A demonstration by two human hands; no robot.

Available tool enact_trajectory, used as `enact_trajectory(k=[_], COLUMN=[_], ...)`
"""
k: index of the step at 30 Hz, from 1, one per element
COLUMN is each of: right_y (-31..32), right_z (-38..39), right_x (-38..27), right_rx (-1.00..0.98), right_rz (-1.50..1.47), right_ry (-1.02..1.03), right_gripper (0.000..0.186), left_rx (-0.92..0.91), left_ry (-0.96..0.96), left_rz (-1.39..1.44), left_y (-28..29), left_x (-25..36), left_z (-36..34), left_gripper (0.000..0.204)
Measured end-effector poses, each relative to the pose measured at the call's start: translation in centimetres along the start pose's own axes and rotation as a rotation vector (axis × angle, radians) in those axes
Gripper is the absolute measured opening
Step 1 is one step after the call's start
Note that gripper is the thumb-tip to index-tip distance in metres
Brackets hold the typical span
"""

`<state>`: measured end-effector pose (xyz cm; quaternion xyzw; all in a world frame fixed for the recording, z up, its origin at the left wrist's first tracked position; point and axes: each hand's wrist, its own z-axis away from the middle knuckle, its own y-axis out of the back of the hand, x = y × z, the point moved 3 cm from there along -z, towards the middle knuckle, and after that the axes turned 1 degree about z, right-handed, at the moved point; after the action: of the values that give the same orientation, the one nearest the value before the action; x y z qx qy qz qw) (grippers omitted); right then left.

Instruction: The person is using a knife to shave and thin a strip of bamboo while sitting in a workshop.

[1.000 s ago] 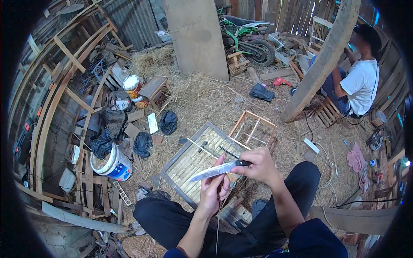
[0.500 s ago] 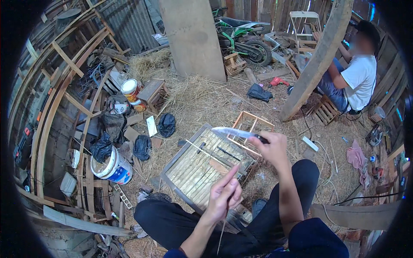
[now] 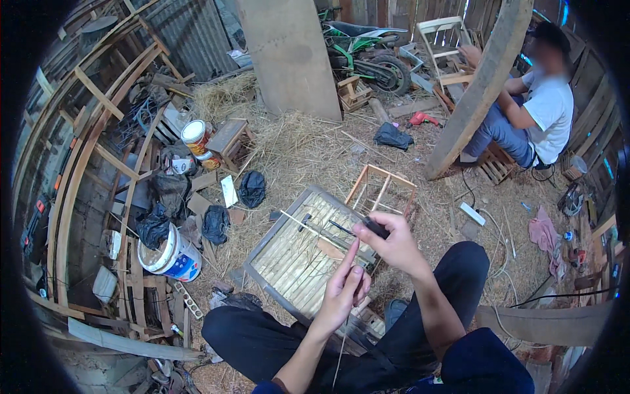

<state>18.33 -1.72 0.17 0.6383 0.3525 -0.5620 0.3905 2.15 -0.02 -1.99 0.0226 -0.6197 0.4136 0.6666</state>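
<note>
My left hand (image 3: 338,295) is closed on a thin strip (image 3: 342,343) that hangs into my lap, its index finger pointing up beside my right hand. My right hand (image 3: 388,241) grips a knife by its black handle (image 3: 375,227); I cannot make out the blade. Below both hands stands a low slatted bamboo table (image 3: 275,269) with a dark frame, bearing a small dark tool (image 3: 304,219), thin sticks, a black rod (image 3: 340,226) and a flat wood piece (image 3: 328,248). An open wooden frame (image 3: 357,184) stands just beyond it.
A co-worker (image 3: 548,118) sits at right behind a leaning post (image 3: 476,111), holding a pale chair frame (image 3: 438,27). A white bucket (image 3: 180,262) and stacked timber (image 3: 98,164) are at left. A board (image 3: 282,59), motorbike (image 3: 367,56) and red drill (image 3: 423,119) are farther back.
My right hand rose away from my left with the knife, then turned, so the blade no longer shows. The co-worker's arm and chair frame have moved.
</note>
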Motion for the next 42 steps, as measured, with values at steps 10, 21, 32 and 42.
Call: enact_trajectory(k=[10, 21, 32, 42], right_y=[5.8, 10.2, 1.4, -3.7], right_z=[-0.9, -0.1, 0.7, 3.6], right_x=[1.9, 2.6, 3.5, 5.0], right_rx=[0.446, 0.608, -0.028, 0.016], right_rz=[-0.202, -0.548, -0.446, -0.754], right_ry=[-0.006, 0.032, -0.213, -0.343], right_gripper=[0.019, 0.017, 0.019, 0.019], left_rx=[-0.055, -0.008, 0.698, 0.091], left_ry=[0.119, -0.231, -0.983, -0.191], left_rz=[-0.254, -1.29, -1.801, -0.457], left_y=[-0.8, -4.0, -2.2, 3.5], left_x=[0.2, 8.3, 14.2, 3.1], left_z=[-1.4, -6.4, -3.2, -4.4], left_gripper=[0.05, 0.034, 0.044, 0.035])
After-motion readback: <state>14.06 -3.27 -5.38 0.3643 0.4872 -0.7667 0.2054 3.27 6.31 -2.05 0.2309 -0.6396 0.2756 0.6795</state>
